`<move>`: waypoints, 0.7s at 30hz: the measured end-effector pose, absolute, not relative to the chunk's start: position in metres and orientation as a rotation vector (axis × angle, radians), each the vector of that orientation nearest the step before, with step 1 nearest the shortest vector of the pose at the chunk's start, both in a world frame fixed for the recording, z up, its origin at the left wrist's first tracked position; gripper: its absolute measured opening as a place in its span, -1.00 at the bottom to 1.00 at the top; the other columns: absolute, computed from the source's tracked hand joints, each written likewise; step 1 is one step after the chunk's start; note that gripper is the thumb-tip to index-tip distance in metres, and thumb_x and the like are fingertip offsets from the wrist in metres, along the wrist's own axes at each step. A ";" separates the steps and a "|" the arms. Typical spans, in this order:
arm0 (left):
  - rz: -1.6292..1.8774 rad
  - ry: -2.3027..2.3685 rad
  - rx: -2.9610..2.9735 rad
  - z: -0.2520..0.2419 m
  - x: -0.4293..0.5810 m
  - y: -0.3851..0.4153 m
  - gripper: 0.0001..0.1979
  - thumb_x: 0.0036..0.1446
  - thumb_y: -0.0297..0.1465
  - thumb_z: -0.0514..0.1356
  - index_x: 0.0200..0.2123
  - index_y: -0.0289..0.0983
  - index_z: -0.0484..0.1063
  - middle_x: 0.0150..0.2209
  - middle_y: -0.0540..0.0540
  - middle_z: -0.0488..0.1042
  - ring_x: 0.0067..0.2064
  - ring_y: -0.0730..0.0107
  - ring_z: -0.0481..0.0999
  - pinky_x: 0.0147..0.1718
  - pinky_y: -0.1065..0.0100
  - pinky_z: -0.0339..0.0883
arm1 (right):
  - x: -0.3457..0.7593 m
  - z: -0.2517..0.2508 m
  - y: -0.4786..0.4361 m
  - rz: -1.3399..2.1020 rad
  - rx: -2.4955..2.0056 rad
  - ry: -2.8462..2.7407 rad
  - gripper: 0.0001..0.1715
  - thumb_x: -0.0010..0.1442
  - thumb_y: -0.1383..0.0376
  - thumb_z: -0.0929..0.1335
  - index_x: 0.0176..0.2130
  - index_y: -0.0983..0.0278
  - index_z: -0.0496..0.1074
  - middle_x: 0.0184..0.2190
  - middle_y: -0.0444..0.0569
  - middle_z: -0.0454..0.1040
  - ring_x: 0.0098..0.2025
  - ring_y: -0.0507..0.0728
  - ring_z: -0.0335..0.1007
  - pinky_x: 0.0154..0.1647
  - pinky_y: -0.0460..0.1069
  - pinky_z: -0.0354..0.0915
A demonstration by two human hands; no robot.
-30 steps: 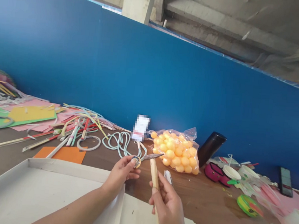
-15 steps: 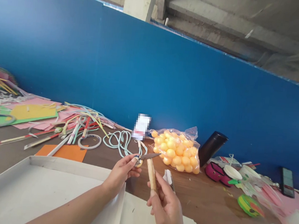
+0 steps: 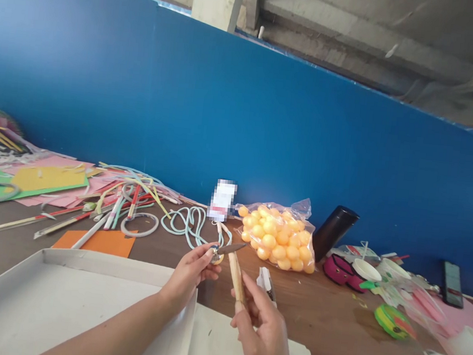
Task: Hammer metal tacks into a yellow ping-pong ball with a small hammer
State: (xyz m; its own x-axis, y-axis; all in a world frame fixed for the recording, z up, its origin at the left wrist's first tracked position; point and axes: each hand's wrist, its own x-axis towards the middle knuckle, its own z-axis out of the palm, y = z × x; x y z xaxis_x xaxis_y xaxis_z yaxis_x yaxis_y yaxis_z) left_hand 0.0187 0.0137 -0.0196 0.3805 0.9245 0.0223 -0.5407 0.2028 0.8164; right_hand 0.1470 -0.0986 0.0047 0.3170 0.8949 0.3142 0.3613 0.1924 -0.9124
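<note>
My left hand [image 3: 194,268] pinches a small shiny piece with gold and blue on it, and a dark tapered point [image 3: 232,248] sticks out of it to the right. I cannot tell what kind of thing this is. In my right hand [image 3: 262,325] a pale wooden stick [image 3: 236,275] is gripped between thumb and fingers, its upper end close beside the dark point. Whether the two touch is unclear. Under my left forearm lies a shallow white tray [image 3: 98,262]. A pale sheet [image 3: 212,342] is below my right hand, and a utility knife [image 3: 266,283] lies just beyond it.
Behind my hands sit a clear bag of orange balls [image 3: 276,237] and a black cylinder [image 3: 335,232]. Pale blue cord [image 3: 186,223], tape rolls and coloured paper [image 3: 52,177] spread leftward. A tape measure [image 3: 392,321], cups and a phone [image 3: 453,283] are rightward. A blue partition [image 3: 243,105] closes the back.
The view has shifted slightly. The dark point sits a little further left and the wooden stick is turned slightly; both hands keep their holds.
</note>
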 end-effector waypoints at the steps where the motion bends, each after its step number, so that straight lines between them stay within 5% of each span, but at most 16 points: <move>1: 1.096 0.540 0.854 -0.019 0.018 0.013 -0.61 -0.01 -0.25 0.23 -0.11 -0.30 0.41 -0.35 -0.09 0.45 -0.39 0.42 0.46 -0.41 0.40 0.34 | 0.148 0.005 -0.099 0.575 -1.391 -1.237 -0.48 0.07 0.18 0.31 0.04 0.22 0.36 -0.23 0.08 0.54 -0.56 0.06 0.38 -0.66 -0.10 0.33; 21: 1.118 0.541 0.813 -0.016 0.018 0.012 -0.62 -0.02 -0.26 0.24 -0.13 -0.30 0.42 -0.37 -0.07 0.42 -0.42 0.47 0.42 -0.45 0.43 0.30 | 0.146 0.006 -0.100 0.585 -1.412 -1.190 -0.47 0.06 0.11 0.32 0.01 0.24 0.39 -0.24 0.08 0.54 -0.55 0.08 0.40 -0.71 -0.12 0.31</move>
